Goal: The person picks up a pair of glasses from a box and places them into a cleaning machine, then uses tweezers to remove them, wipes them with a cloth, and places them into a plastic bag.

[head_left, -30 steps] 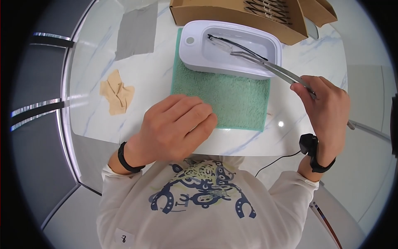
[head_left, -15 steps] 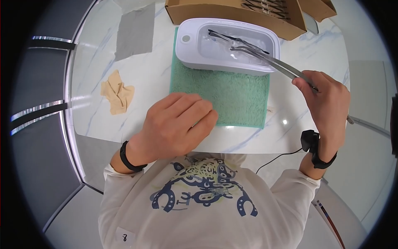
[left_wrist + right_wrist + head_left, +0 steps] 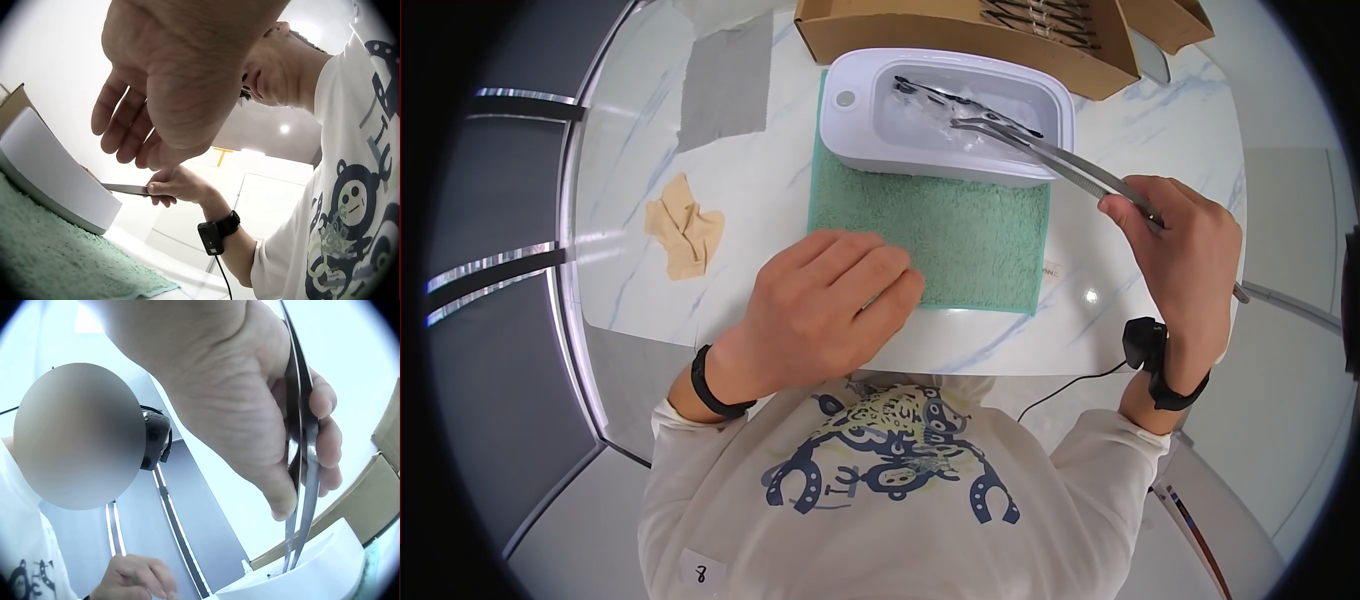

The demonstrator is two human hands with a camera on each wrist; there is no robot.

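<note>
By the worktop's near edge (image 3: 1000, 345), your left hand (image 3: 830, 310) hangs relaxed; your right hand (image 3: 1187, 243) pinches tweezers (image 3: 1092, 171): pressing hard might scratch the glasses (image 3: 950, 98).

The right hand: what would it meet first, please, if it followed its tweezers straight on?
The right hand would probably meet the white tub at its right rim, though depth is unclear.

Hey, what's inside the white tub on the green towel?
The white tub holds dark-framed glasses, with the metal tweezers' tips among them. The tweezers cover part of the glasses, so what lies directly beneath can't be seen.
</note>
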